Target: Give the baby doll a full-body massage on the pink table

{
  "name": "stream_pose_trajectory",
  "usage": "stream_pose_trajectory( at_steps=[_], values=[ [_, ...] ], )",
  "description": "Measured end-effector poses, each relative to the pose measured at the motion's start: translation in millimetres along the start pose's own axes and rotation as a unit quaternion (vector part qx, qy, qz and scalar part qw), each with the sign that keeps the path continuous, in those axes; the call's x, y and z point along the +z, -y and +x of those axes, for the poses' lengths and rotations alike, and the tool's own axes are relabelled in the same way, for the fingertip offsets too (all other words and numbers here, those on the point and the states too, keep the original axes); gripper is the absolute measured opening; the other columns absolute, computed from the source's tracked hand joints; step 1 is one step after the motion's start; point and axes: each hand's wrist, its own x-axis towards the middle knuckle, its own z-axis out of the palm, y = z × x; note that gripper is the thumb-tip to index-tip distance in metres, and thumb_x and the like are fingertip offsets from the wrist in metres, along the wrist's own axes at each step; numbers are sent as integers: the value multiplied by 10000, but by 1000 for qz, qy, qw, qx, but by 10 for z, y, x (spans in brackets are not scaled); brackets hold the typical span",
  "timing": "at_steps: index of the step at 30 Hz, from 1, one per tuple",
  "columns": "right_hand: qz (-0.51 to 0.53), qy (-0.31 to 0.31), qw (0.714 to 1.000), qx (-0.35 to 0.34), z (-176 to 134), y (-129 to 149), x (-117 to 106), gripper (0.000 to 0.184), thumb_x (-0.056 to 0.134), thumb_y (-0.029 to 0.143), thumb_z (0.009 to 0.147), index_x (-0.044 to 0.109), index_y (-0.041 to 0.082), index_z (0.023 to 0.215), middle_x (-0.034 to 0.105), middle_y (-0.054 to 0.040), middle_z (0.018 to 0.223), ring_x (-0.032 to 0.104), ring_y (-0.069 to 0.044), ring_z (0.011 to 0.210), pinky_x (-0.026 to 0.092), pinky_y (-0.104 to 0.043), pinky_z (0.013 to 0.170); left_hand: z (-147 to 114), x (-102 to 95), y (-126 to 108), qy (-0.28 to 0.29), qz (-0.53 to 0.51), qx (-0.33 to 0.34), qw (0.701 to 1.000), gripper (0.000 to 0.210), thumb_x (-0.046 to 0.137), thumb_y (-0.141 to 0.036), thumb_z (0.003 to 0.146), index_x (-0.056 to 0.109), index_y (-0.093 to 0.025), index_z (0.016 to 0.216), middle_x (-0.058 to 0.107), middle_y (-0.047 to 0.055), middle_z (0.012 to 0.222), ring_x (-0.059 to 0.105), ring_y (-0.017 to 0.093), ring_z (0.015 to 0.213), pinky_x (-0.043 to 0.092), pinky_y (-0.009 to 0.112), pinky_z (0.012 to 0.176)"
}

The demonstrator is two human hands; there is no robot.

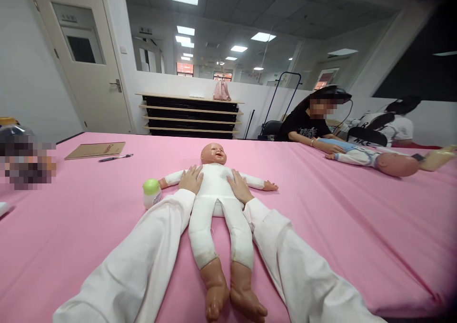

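Note:
A baby doll (217,182) with a white cloth body lies on its back on the pink table cover (124,232), feet toward me. Its arms stretch out to both sides. My left hand (192,179) rests flat on one side of the doll's chest, near its shoulder. On the opposite side, my right hand (240,186) lies with fingers extended against the chest. Both hands hold nothing. A small white jar with a green lid (152,193) stands beside the doll's hand, left of my left forearm.
At the far left lie a brown notebook (95,150) and a pen (116,157). To the right, a person in a black shirt (309,123) has hands on another doll (371,160). A yellowish bottle (438,158) lies beyond its head. A shelf (191,116) stands behind the table.

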Motion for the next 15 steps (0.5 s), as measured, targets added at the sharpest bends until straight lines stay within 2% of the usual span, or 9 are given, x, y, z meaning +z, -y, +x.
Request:
stream_pose_trajectory(
  at_steps=[5,9,12,15],
  values=[
    [-128,-75,989,16,-16,-322,-5,501,233,381,900,359,119,1309,331,-87,1400,213,-201,1322,88,-439,1076,5,47,194,-70,85,-39,993,458,269,-332,878,431,-196,1285,454,37,1319,278,203,1292,102,424,1090],
    [-196,-123,972,45,-53,-466,-48,520,270,407,886,398,78,1268,390,-140,1355,269,-230,1288,88,-459,1054,-28,16,299,-124,135,-71,981,415,314,-301,862,509,-188,1210,530,64,1235,307,244,1265,88,466,1068],
    [-224,-161,959,70,-62,-594,-115,506,283,412,881,431,71,1223,441,-161,1306,301,-263,1255,101,-494,1027,-40,-36,355,-137,160,-83,974,388,322,-305,861,559,-159,1132,585,106,1130,411,257,1169,154,446,1037],
    [-241,-172,953,67,-70,-729,-186,445,309,405,871,473,110,1162,506,-138,1235,362,-274,1192,156,-491,998,-40,-71,381,-140,174,-81,971,356,340,-312,854,599,-145,1032,615,116,1026,505,246,1019,248,404,974]
  ],
)
